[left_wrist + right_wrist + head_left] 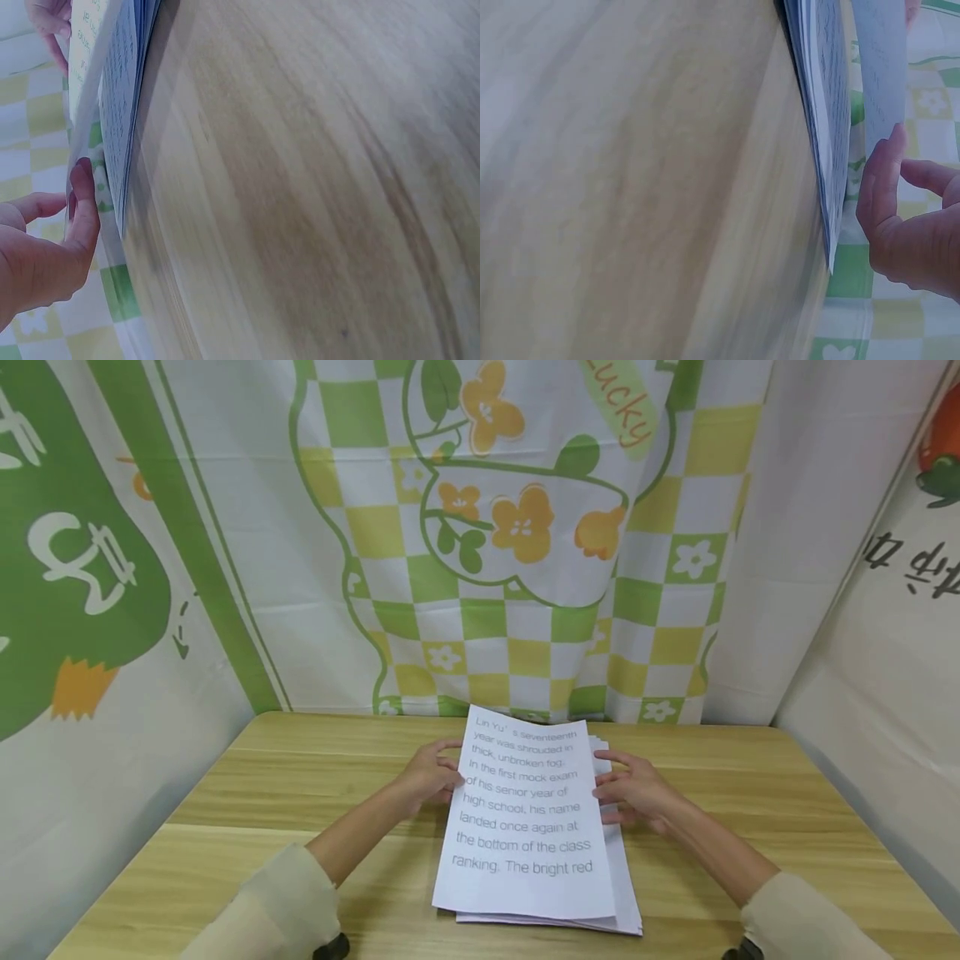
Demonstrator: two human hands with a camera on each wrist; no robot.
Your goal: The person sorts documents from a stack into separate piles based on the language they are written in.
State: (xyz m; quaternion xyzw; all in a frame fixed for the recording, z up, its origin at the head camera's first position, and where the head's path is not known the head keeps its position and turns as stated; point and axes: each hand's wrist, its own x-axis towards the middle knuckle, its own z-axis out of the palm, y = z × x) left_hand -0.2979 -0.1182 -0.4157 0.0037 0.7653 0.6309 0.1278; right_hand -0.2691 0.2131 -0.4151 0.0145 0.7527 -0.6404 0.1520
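Observation:
A printed sheet of paper point(525, 814) is raised above a stack of paper point(624, 881), with large English text facing up. My left hand point(433, 777) pinches the sheet's left edge, thumb on the printed face and fingers behind. At the opposite edge my right hand point(637, 789) pinches it too. Side on, in the left wrist view, a gap shows between the lifted sheet point(91, 71) and the stack point(124, 97), which also bears print. The right wrist view has the sheet point(881, 67) between fingers and thumb of the right hand point(915, 232).
The stack lies on a light wooden table point(300, 810). Behind the table hangs a green and yellow checkered curtain point(525, 643). Printed fabric walls stand on the left point(180, 685) and right point(862, 668).

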